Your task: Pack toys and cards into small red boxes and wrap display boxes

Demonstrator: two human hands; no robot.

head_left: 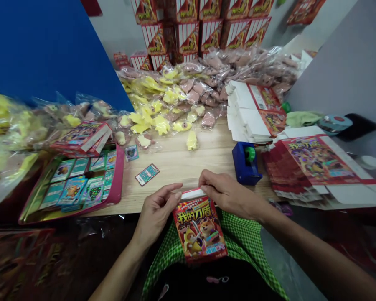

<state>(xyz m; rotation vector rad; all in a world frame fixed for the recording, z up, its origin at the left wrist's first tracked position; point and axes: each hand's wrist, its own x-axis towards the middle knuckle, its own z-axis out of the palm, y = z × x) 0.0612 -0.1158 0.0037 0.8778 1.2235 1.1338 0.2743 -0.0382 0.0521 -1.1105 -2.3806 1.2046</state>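
A red printed cardboard box (200, 234) with cartoon figures leans over my lap, its white top edge near the table's front. My left hand (156, 211) grips the box's upper left corner between thumb and fingers. At the upper right corner, my right hand (224, 192) pinches the top edge with bent fingers. Whether the box holds anything inside cannot be seen. A blue tape dispenser (247, 167) with a green roll stands just beyond my right hand. Two cards lie on the table to the left, the nearer one a teal card (147, 174).
A pink-rimmed tin (117, 179) of cards sits at left, with red boxes (81, 138) behind it. Bagged yellow and pink plush pieces (163, 123) heap along the back. Flattened boxes (319, 163) stack at right. Finished-looking boxes (188, 37) pile against the wall.
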